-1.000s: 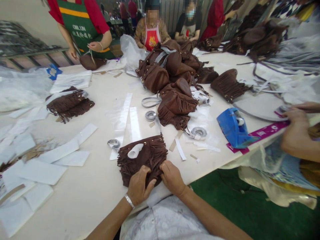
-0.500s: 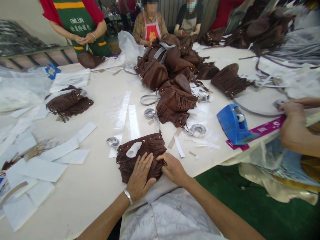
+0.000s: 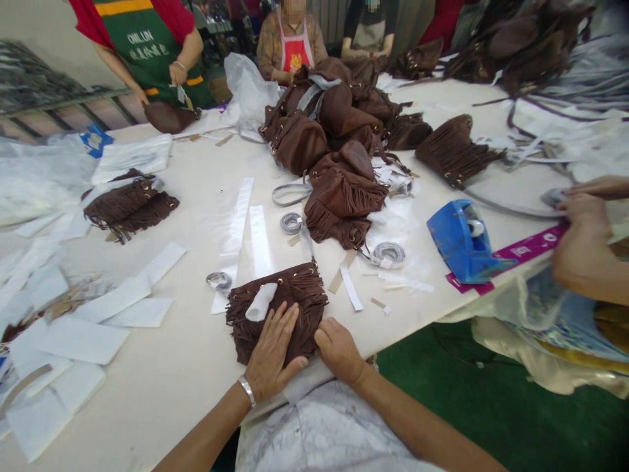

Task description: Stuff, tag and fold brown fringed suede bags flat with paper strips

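Observation:
A brown fringed suede bag (image 3: 289, 298) lies flat at the near edge of the white table (image 3: 196, 367), with a white paper roll (image 3: 260, 301) on it. My left hand (image 3: 272, 351) rests flat on the bag, fingers stretched out. My right hand (image 3: 339, 351) sits at the bag's lower right corner with fingers curled under, pinching its edge. A silver bracelet is on my left wrist.
A pile of brown bags (image 3: 334, 137) fills the table's middle. Another fringed bag (image 3: 128, 206) lies left, white paper sheets (image 3: 83, 328) near it. A blue tape dispenser (image 3: 462, 242) stands right, beside another person's hand (image 3: 584, 242). People work at the far side.
My left hand went from gripping the bag's lower edge to lying flat on it. My right hand opened briefly, then curled back onto the bag's corner. The camera tilted slightly down.

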Tool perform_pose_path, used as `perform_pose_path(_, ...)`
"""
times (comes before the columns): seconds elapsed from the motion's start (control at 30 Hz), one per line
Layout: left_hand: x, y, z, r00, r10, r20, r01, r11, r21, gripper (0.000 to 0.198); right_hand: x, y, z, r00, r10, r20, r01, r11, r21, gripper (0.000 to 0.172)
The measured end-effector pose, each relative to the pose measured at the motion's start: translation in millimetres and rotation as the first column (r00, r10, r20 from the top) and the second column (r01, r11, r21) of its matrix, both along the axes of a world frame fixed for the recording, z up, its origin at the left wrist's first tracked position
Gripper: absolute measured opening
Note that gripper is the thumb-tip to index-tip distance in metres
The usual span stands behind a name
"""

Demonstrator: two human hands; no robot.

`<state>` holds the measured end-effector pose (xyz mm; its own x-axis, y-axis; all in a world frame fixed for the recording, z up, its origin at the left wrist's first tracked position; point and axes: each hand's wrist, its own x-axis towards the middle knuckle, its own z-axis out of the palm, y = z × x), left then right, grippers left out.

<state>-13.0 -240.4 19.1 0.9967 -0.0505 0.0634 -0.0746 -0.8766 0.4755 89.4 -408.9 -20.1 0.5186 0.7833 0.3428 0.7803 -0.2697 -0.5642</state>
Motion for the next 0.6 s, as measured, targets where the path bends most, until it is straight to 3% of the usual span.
perform_pose_path(0.07, 0, -1, 1.2, 1.0, 0.0, -0.004, 0.0, 1.0, 0.01, 0.081, 0, -6, 4.5, 0.998, -0.01, -0.063, 0.01, 1.0, 0.002, 0.019)
perform_pose_path(0.13, 1, -1, 1.5, 1.0, -0.001, -0.001, 0.001, 1.0, 0.023, 0.081, 7, -13, 13.2, 0.948, -0.05, -0.316, 0.057, 0.998, 0.013, 0.015)
perform_pose_path(0.17, 1, -1, 1.3, 1.0, 0.0, -0.002, 0.0, 1.0, 0.03, 0.08, 13, -16, 17.5, 0.86, -0.088, -0.503, 0.098, 0.995, -0.008, 0.016)
perform_pose_path(0.23, 1, -2, 0.5, 1.0, -0.001, 0.003, 0.001, 0.999, 0.04, 0.08, 27, -19, 23.6, 0.574, -0.181, -0.798, 0.14, 0.983, -0.122, 0.016)
perform_pose_path(0.27, 1, -2, 0.1, 1.0, -0.004, 0.004, 0.004, 0.999, 0.045, 0.08, 34, -18, 24.9, 0.457, -0.224, -0.861, 0.123, 0.974, -0.189, 0.016)
perform_pose_path(0.33, 0, -2, -0.5, 1.0, -0.008, 0.008, 0.008, 0.999, 0.054, 0.081, 46, -13, 24.6, 0.351, -0.277, -0.894, 0.048, 0.959, -0.279, 0.02)
perform_pose_path(0.47, 0, -2, -0.3, 1.0, -0.008, 0.005, 0.008, 0.997, 0.072, 0.082, 62, 7, 21.0, 0.373, -0.301, -0.878, -0.049, 0.938, -0.343, 0.019)
perform_pose_path(0.6, 1, -3, -0.3, 1.0, -0.004, 0.009, 0.003, 0.998, 0.067, 0.08, 71, 19, 20.2, 0.446, -0.298, -0.844, -0.109, 0.918, -0.381, 0.016)
